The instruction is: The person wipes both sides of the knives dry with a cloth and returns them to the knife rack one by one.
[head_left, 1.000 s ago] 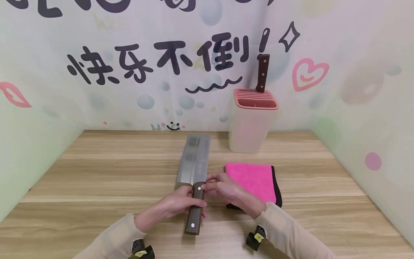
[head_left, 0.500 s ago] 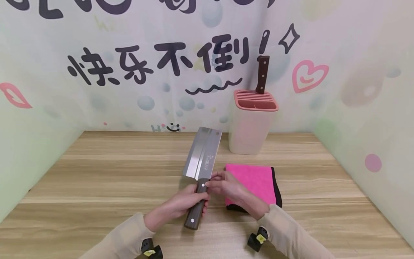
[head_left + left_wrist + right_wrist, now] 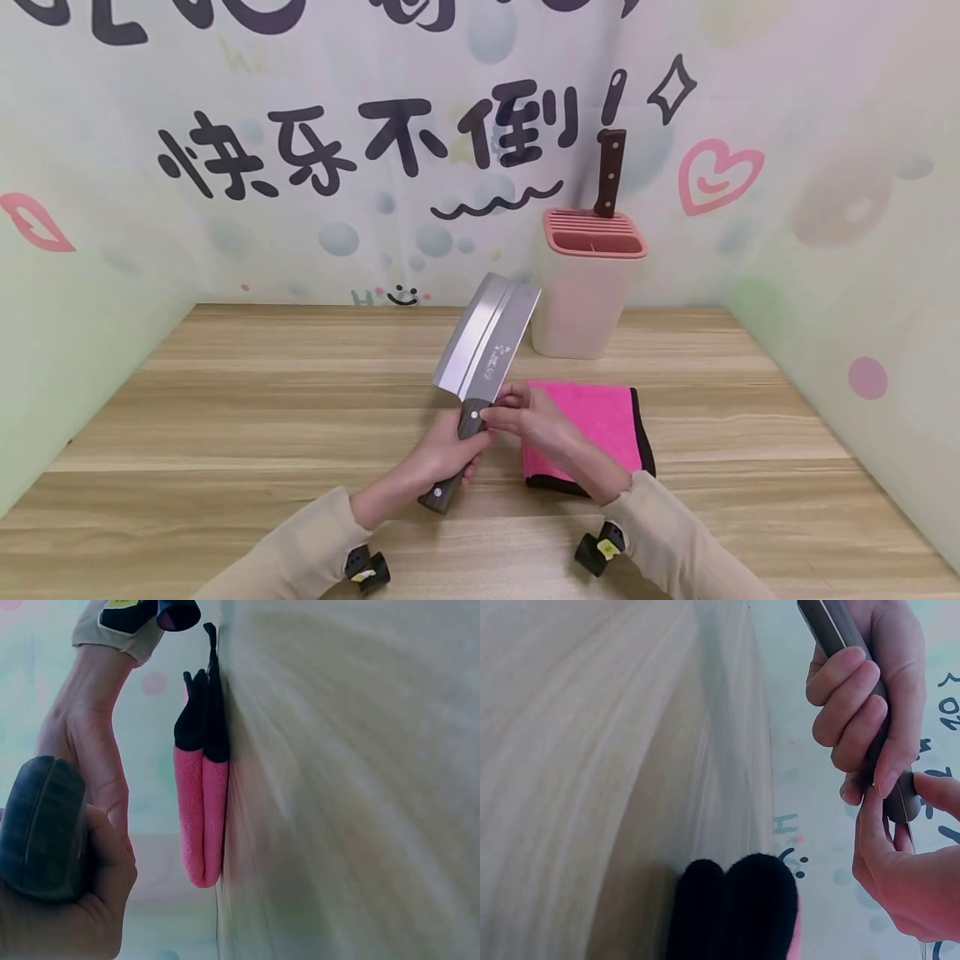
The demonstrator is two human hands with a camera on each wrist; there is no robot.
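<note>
A cleaver (image 3: 486,342) with a broad steel blade is tilted up off the table, its tip leaning away and to the right. My left hand (image 3: 442,452) grips the dark wooden handle (image 3: 840,637), with its fingers wrapped round it in the right wrist view. Where the handle meets the blade, my right hand (image 3: 546,427) pinches it between thumb and fingers. The left wrist view shows the handle's butt end (image 3: 43,829) jutting from the left fist. A folded pink cloth (image 3: 592,425) with black trim lies under and beside my right hand.
A cream knife block (image 3: 576,304) with a pink slotted top stands at the back right. One brown-handled knife (image 3: 611,173) sits in its slots. The wooden table (image 3: 262,400) runs back to a printed wall, with side walls left and right.
The cleaver has risen from the table, and its blade has swung to the right towards the knife block. Both hands have moved slightly up and right with it, keeping their hold.
</note>
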